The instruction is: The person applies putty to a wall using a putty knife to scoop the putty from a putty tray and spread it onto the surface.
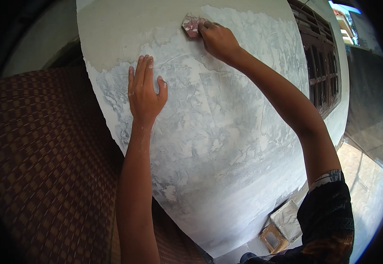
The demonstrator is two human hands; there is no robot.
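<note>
Our right hand (220, 42) is closed on the right edge of a flat reddish hand tool (192, 27), smeared with white; whether it is a scraper or a sanding pad, we cannot tell. The tool sits high on the wall (231, 149), at the ragged border between the plain beige upper surface and the patchy grey-white coat.

From here, we judge that a tilted tool could gouge the coat or leave a ridge, if we press one corner harder. The pinch at one edge could also let it twist. Our left palm could mark the coating, if that is soft.

Our right arm reaches up and across from the right, elbow bent, wrist near the tool. Our left hand (147, 97) is spread open, palm to the wall, fingers upward, thumb apart; firm contact is hard to confirm.

Further out are a woven mat (46, 149) at left, a barred window (321, 61) at right, and a grey tray (287, 220) low down.
</note>
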